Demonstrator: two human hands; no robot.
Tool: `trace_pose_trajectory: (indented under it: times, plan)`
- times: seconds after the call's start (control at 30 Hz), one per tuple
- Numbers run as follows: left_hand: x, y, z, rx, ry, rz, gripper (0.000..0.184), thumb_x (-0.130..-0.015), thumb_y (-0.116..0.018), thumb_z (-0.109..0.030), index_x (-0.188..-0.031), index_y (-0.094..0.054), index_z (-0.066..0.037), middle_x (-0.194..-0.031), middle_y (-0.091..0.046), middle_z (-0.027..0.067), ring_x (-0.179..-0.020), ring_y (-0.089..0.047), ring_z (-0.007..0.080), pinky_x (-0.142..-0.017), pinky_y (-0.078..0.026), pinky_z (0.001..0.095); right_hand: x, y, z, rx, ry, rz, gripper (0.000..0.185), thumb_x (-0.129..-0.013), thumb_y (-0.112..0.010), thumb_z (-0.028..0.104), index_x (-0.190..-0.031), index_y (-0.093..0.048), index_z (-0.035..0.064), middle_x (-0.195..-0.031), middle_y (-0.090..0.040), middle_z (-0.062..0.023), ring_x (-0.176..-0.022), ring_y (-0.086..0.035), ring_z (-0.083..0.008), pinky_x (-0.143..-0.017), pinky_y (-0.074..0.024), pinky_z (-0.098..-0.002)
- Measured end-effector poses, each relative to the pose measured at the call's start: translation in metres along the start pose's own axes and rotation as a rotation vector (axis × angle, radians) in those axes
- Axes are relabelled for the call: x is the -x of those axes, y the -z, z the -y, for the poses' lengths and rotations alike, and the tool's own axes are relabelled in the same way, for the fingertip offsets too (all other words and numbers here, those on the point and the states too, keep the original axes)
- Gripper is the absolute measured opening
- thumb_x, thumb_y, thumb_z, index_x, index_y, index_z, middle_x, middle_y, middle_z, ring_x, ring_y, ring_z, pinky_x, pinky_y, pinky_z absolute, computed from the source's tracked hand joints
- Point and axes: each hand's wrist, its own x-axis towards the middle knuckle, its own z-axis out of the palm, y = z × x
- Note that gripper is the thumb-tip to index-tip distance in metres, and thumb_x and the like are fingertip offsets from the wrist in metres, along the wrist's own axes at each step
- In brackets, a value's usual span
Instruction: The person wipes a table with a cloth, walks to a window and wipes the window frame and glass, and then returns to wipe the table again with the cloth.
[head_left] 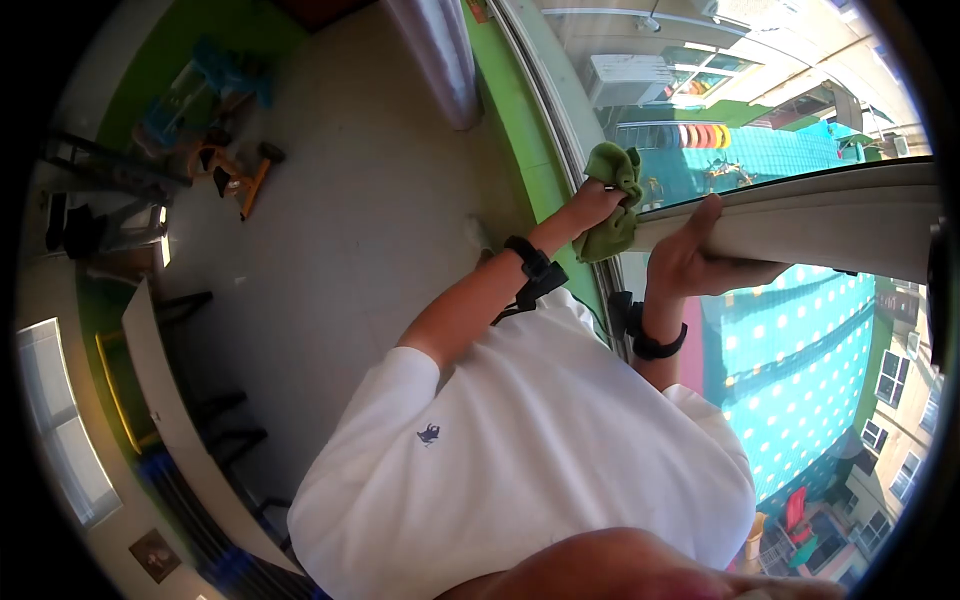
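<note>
My left hand (597,202) is closed round a bunched green cloth (610,232), which hangs beside the sill at the window's edge. Part of the cloth sticks out above the fingers and part below. My right hand (690,258) rests against the light window frame bar (830,220), its thumb pointing up and its fingers stretched along the lower side. Dark bands (535,265) circle both wrists. Glass panes (740,165) lie on either side of the bar.
A green sill wall (515,150) runs along the window, with a pale curtain (440,60) beside it. On the grey floor (340,190) stands an orange and black ride-on toy or frame (235,175). A long table (180,400) is at the left. Outside lies a turquoise play area (790,370).
</note>
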Motion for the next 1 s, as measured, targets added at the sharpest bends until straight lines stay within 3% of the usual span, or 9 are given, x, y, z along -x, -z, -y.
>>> trace_pose_trajectory:
  times: [0.13,0.23,0.4,0.53,0.67,0.73,0.87,0.9,1.0]
  plan:
    - [-0.004,0.021,0.028,-0.042,-0.032,0.02,0.035,-0.086,-0.058,-0.009,-0.12,-0.05,-0.002,-0.108,-0.059,0.0061,-0.096,-0.058,0.0149,-0.082,-0.049,0.0297,0.001,0.0,-0.001,-0.012,0.01,0.014,0.083,-0.082,-0.07,0.017,-0.14,-0.014,-0.0027,-0.136,-0.024,-0.0266,-0.122,-0.036,-0.0398,-0.095,-0.0343,-0.053]
    - [-0.003,0.02,0.014,-0.182,-0.219,-0.012,0.036,-0.085,-0.06,-0.007,-0.119,-0.051,-0.002,-0.108,-0.059,0.0062,-0.096,-0.058,0.0144,-0.083,-0.049,0.0294,0.001,0.0,-0.001,0.001,0.001,-0.002,0.083,-0.082,-0.07,0.018,-0.14,-0.014,-0.0028,-0.136,-0.024,-0.027,-0.123,-0.035,-0.04,-0.096,-0.0337,-0.0531]
    - [-0.027,0.014,-0.038,0.075,-0.401,-0.148,0.037,-0.084,-0.066,-0.015,-0.116,-0.051,-0.003,-0.105,-0.059,0.0053,-0.094,-0.058,0.0136,-0.082,-0.048,0.0273,0.0,0.002,-0.002,0.007,0.022,0.016,0.084,-0.082,-0.071,0.019,-0.14,-0.014,-0.0027,-0.137,-0.024,-0.027,-0.123,-0.035,-0.04,-0.096,-0.0341,-0.0528]
    - [-0.025,0.01,-0.058,0.323,-0.177,-0.289,0.038,-0.086,-0.066,-0.024,-0.115,-0.052,-0.003,-0.102,-0.059,0.0039,-0.09,-0.058,0.0138,-0.079,-0.048,0.0284,-0.001,0.0,-0.001,-0.043,0.033,0.006,0.085,-0.081,-0.07,0.018,-0.14,-0.013,-0.0027,-0.135,-0.026,-0.0263,-0.121,-0.037,-0.0391,-0.095,-0.0355,-0.0514]
    - [-0.051,0.038,0.029,-0.007,-0.22,-0.252,0.04,-0.09,-0.059,-0.033,-0.116,-0.052,-0.003,-0.101,-0.057,0.003,-0.087,-0.055,0.0142,-0.077,-0.046,0.0316,-0.003,0.001,0.0,-0.06,0.017,0.009,0.087,-0.08,-0.07,0.019,-0.138,-0.012,-0.0068,-0.131,-0.031,-0.0235,-0.116,-0.04,-0.0335,-0.096,-0.0384,-0.0452]
    - [-0.045,0.043,0.041,0.059,0.092,-0.181,0.031,-0.092,-0.054,-0.028,-0.114,-0.055,-0.005,-0.097,-0.058,0.0023,-0.086,-0.054,0.0135,-0.077,-0.045,0.0317,-0.002,0.004,-0.002,-0.013,0.05,0.028,0.086,-0.08,-0.07,0.019,-0.139,-0.013,-0.005,-0.132,-0.03,-0.0244,-0.117,-0.04,-0.0356,-0.094,-0.0385,-0.0478]
    - [-0.048,0.038,0.01,0.047,0.154,-0.22,0.033,-0.092,-0.054,-0.03,-0.112,-0.055,-0.004,-0.095,-0.058,0.0035,-0.086,-0.053,0.0135,-0.075,-0.046,0.0303,0.0,0.001,-0.006,0.05,0.084,0.004,0.085,-0.08,-0.07,0.017,-0.139,-0.013,-0.0031,-0.134,-0.028,-0.0258,-0.116,-0.041,-0.0377,-0.094,-0.0388,-0.0499]
    - [-0.048,0.034,-0.006,0.052,0.153,-0.222,0.033,-0.092,-0.054,-0.03,-0.112,-0.055,-0.004,-0.095,-0.058,0.0035,-0.086,-0.053,0.0135,-0.075,-0.046,0.0303,0.0,0.0,-0.005,0.049,0.087,0.007,0.085,-0.08,-0.07,0.017,-0.139,-0.013,-0.0031,-0.134,-0.028,-0.0258,-0.116,-0.041,-0.0377,-0.094,-0.0388,-0.0499]
    - [-0.045,0.018,-0.053,-0.018,-0.187,-0.295,0.033,-0.093,-0.054,-0.03,-0.112,-0.055,-0.003,-0.096,-0.059,0.0037,-0.087,-0.054,0.0142,-0.076,-0.045,0.0293,-0.003,0.001,-0.001,-0.003,0.059,0.014,0.085,-0.08,-0.069,0.016,-0.14,-0.012,-0.0031,-0.134,-0.027,-0.0266,-0.116,-0.041,-0.0381,-0.095,-0.0389,-0.0498]
